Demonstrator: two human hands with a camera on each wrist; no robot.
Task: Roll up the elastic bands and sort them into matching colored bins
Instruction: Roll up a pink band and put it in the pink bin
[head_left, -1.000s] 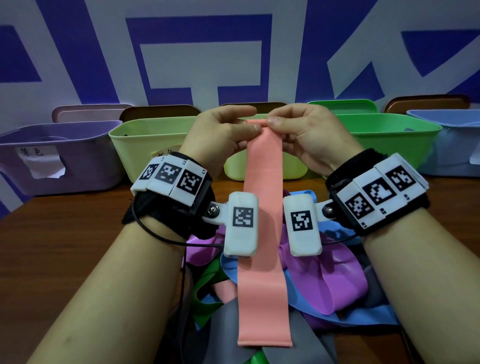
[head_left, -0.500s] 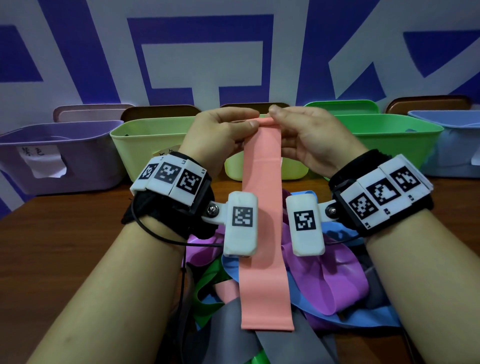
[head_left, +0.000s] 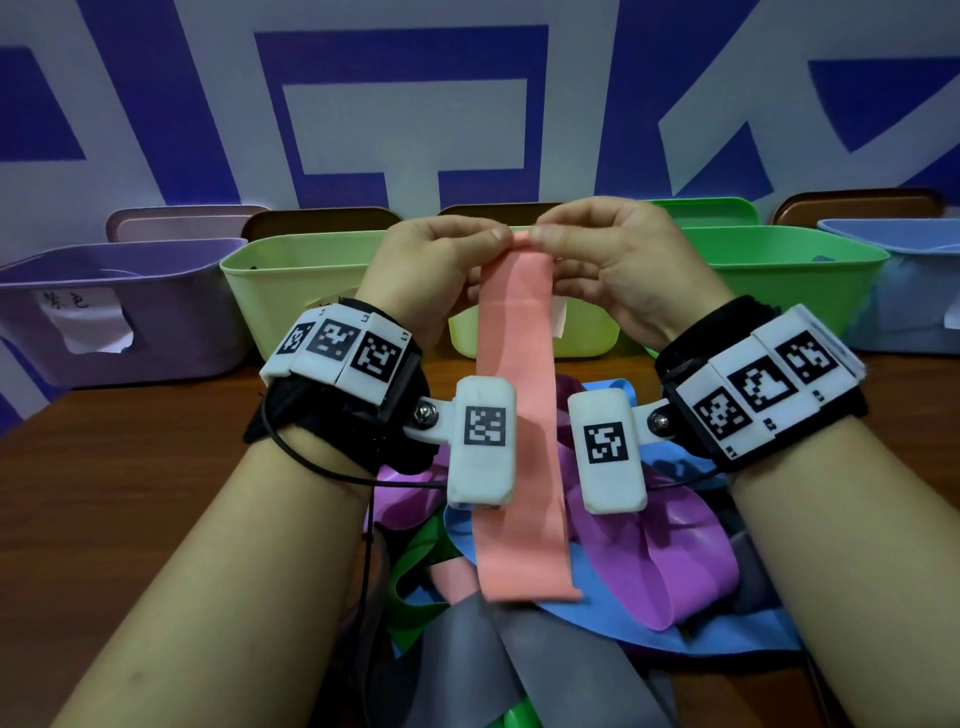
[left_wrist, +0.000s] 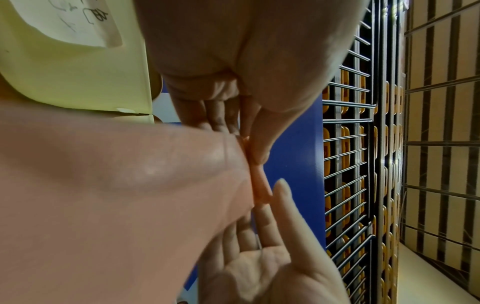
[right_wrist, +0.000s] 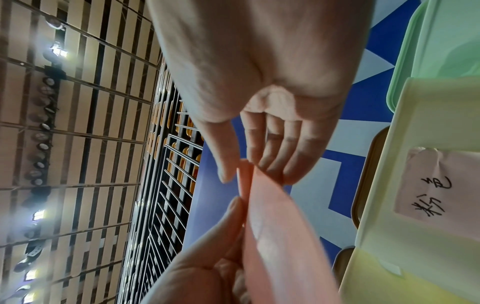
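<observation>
Both hands (head_left: 524, 260) pinching pink band (head_left: 517, 415) top edge over tabletop middle; best rolled tight, edges square, tension even.

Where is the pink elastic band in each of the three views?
Head: pink band hangs in the centre from both hands.
Left wrist: fills the left-centre, top edge at centre.
Right wrist: runs from centre to the bottom edge.
Shared landmark: the yellow-green bin with its paper label.
</observation>
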